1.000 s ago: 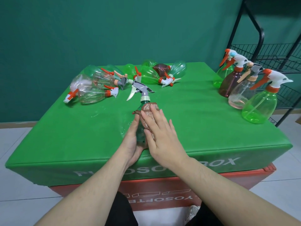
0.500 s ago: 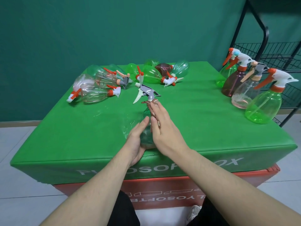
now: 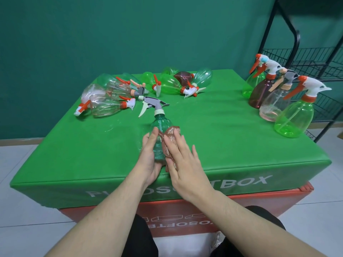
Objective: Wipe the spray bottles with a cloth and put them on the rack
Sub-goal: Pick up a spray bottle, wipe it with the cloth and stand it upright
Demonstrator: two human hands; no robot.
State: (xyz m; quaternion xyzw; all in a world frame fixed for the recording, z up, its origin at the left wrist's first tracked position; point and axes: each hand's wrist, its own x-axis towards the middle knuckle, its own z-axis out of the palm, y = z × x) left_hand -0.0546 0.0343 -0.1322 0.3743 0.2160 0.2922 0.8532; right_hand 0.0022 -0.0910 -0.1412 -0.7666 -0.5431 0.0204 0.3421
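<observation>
A teal spray bottle [image 3: 159, 125] with a grey trigger head stands near the front of the green table [image 3: 92, 151]. My left hand [image 3: 149, 156] grips its lower body from the left. My right hand [image 3: 182, 158] presses a brown cloth [image 3: 171, 134] flat against the bottle's right side with straight fingers. Several bottles [image 3: 107, 102] lie on their sides at the back left and back middle [image 3: 172, 83]. Several upright bottles [image 3: 293, 115] stand at the table's right edge. The black wire rack [image 3: 304, 60] stands beyond them on the right.
The table is a green padded box on a red base [image 3: 259, 203]. A teal wall runs behind it. White floor tiles lie on both sides. My knees sit under the front edge.
My right hand has slid the cloth back down from the bottle's neck to its body. The left hand kept its hold on the bottle.
</observation>
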